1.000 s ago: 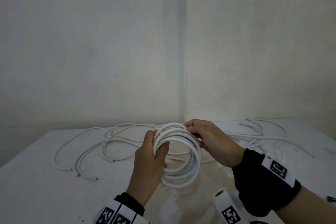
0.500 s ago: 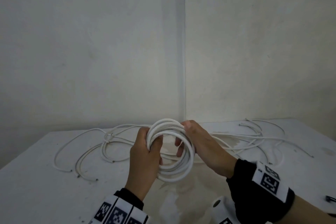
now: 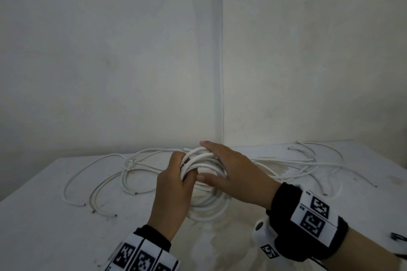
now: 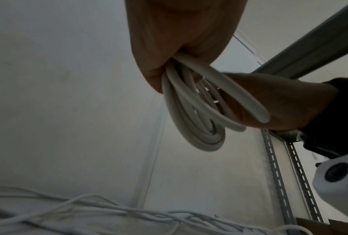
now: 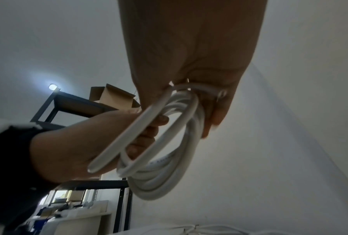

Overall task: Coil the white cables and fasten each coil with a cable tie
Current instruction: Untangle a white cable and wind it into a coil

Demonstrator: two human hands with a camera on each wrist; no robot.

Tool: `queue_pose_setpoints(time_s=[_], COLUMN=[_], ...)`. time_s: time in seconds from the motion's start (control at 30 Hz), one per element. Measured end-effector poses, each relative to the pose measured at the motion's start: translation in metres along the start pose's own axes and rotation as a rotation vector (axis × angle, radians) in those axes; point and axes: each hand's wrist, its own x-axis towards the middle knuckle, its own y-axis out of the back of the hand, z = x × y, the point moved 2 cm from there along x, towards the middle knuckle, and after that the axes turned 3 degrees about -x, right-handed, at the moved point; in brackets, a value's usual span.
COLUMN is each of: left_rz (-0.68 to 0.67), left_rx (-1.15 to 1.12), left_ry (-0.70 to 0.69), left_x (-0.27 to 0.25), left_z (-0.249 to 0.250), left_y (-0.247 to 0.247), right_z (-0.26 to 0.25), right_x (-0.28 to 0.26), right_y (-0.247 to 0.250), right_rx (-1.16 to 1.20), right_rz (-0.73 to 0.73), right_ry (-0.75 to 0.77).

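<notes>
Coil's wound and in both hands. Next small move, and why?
Probably tuck the free cable end into the coil, keeping the left hand gripping the bundle. The end juts loose from the loops, and the right hand lies with straight fingers across the coil top, so it is free. No cable tie is on the coil yet.

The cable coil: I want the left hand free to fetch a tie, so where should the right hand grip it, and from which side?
Probably the top of the cable coil, from the right. The right hand already lies over the bunched loops there, and a loose cable end sticks out near the left hand; curling the fingers round the whole bundle should trap it.
</notes>
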Motion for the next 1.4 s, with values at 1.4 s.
queue_pose_setpoints(time_s=[1.4], left_rz=[-0.347], left_rx=[-0.782], left_ry=[0.601], left_x=[-0.001], left_z=[0.005], left_y=[-0.026], right_z=[0.030], right_x=[-0.004], right_y=[0.005], right_rx=[0.836], right_rz=[0.051], right_ry=[-0.325])
